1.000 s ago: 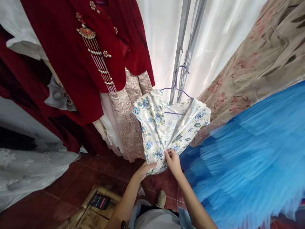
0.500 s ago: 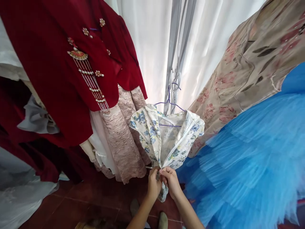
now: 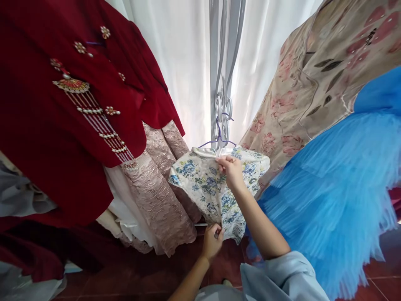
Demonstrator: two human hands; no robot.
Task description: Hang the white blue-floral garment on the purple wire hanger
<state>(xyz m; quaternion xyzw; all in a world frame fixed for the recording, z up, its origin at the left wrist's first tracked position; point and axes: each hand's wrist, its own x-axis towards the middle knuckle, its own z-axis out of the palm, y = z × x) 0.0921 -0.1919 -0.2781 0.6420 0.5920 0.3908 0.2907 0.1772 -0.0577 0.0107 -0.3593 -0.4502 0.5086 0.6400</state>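
Observation:
A small white dress with blue flowers (image 3: 203,184) hangs on a purple wire hanger (image 3: 219,136) from a grey metal stand (image 3: 224,62). My right hand (image 3: 230,169) pinches the dress at its neckline, just under the hanger hook. My left hand (image 3: 213,242) grips the bottom hem and holds it taut. The dress front is closed between my two hands.
A dark red beaded jacket (image 3: 78,104) over a pink brocade skirt (image 3: 159,188) hangs at the left. A beige floral garment (image 3: 313,79) and a blue tulle dress (image 3: 332,188) crowd the right. White curtain (image 3: 181,62) behind; red tile floor (image 3: 134,271) below.
My right hand has risen from the hem to the neckline, and the dress front that gaped open is closed. My left hand stays at the hem. The view has tilted upward.

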